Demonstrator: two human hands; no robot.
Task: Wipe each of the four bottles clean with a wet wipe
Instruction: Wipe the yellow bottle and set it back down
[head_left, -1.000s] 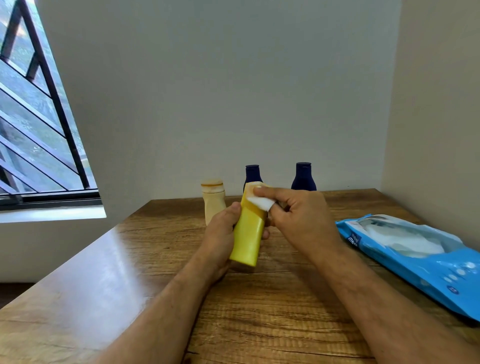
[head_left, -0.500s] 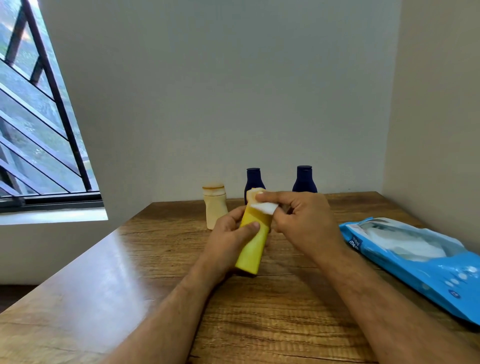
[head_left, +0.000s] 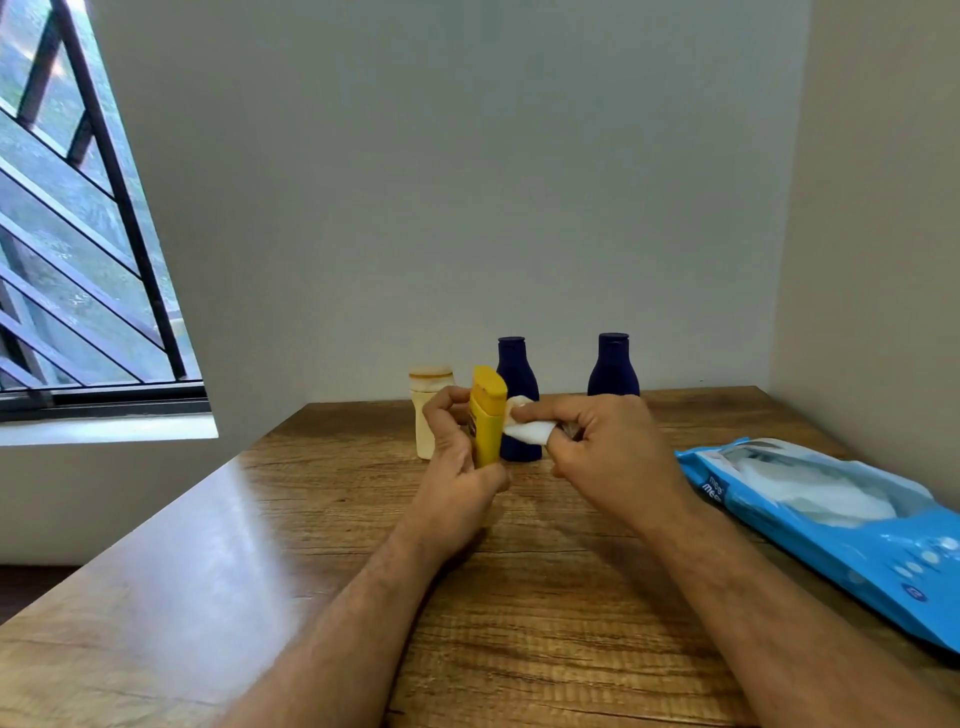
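Bottle-wipe step in progress, judging by the grip. Left hand (head_left: 457, 478) curled round yellow bottle (head_left: 487, 415), held above the table (head_left: 260, 545) near the cream bottle (head_left: 427, 415); long axis near upright, cap up, tilted slightly left. Right hand (head_left: 602, 447) pinches wet wipe (head_left: 527, 428) against its right side. Next: probably rotate bottle, wipe remaining faces.

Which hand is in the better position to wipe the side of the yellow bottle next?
The right hand, probably. It already pinches the wet wipe beside the yellow bottle, near its top. The left hand is gripping that bottle, so it is not free.
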